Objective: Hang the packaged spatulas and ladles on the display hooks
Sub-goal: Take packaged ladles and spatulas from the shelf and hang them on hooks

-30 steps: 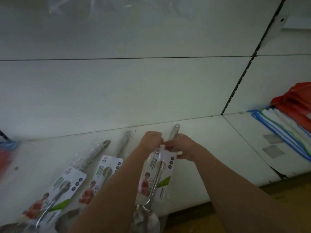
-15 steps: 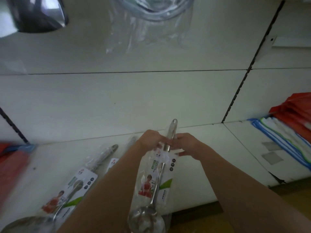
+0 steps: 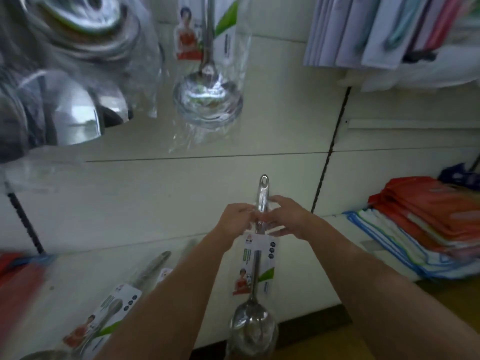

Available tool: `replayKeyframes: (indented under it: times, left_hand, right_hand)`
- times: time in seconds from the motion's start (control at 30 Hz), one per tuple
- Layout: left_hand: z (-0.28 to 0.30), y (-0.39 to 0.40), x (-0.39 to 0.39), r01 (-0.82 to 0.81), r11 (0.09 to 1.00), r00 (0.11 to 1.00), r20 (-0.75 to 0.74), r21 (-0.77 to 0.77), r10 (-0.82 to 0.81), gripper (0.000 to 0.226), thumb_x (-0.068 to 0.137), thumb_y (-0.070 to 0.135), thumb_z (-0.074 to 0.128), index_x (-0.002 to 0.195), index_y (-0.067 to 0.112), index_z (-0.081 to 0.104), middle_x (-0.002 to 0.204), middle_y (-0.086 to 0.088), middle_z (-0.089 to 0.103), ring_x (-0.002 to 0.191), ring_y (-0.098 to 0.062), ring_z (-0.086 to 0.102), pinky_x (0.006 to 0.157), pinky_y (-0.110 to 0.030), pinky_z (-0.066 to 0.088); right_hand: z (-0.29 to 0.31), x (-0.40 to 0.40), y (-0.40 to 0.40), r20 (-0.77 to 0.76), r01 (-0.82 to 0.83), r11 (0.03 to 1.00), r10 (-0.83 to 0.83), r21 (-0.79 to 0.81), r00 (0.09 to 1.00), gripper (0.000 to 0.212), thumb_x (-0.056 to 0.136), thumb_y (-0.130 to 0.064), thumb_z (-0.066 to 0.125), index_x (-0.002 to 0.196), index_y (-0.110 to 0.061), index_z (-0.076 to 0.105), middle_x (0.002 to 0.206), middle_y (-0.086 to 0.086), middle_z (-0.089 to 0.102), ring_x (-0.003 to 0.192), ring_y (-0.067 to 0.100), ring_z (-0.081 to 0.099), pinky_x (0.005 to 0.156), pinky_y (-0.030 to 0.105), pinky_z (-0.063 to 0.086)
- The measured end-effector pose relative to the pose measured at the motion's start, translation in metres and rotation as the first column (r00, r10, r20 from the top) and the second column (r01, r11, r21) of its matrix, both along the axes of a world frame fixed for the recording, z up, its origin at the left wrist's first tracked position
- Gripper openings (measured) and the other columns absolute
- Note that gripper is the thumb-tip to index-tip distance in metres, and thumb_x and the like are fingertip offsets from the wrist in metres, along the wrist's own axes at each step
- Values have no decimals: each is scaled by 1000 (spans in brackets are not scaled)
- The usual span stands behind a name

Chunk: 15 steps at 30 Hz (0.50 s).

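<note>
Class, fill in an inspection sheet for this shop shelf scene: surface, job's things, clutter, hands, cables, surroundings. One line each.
Surface: white shelf, with packaged utensils lying on it.
Job's things: held ladle, upright, handle hole on top; hung ladle above; packaged utensil lying on the shelf.
Clutter: folded cloths stacked at right.
Hands: left hand and right hand, both with a grip on the held ladle's handle.
Cables: nothing seen.
Surroundings: white back panel; hanging packs upper right; shiny steel ware upper left, blurred.
</note>
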<state>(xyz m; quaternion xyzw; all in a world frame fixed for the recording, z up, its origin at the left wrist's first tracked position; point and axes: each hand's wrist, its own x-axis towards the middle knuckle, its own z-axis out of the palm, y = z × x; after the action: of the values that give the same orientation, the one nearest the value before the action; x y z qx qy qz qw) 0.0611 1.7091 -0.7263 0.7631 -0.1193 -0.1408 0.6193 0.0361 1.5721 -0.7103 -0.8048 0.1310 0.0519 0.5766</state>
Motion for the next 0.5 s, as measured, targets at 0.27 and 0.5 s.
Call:
replayKeyframes:
  times: [0.27, 0.5]
  left_hand:
    - [61, -15, -49, 40, 999, 992, 124, -29, -36, 5, 84, 13, 63, 81, 10, 65, 68, 0, 57, 59, -10, 49, 52, -20, 36]
    - [124, -5, -82, 21, 997, 965, 264, -75, -1, 12, 86, 15, 62, 78, 7, 62, 67, -3, 57, 59, -12, 52, 51, -21, 39]
  right_hand:
    - [59, -61, -15, 136, -10, 995, 24, -100, 990, 8, 90, -11, 61, 96, -7, 64, 91, 12, 66, 81, 22, 65, 68, 33, 57]
    - [129, -100, -2, 274, -13, 989, 53, -144, 960, 12, 92, -5, 57, 81, -11, 60, 85, 10, 63, 78, 22, 63, 71, 30, 54]
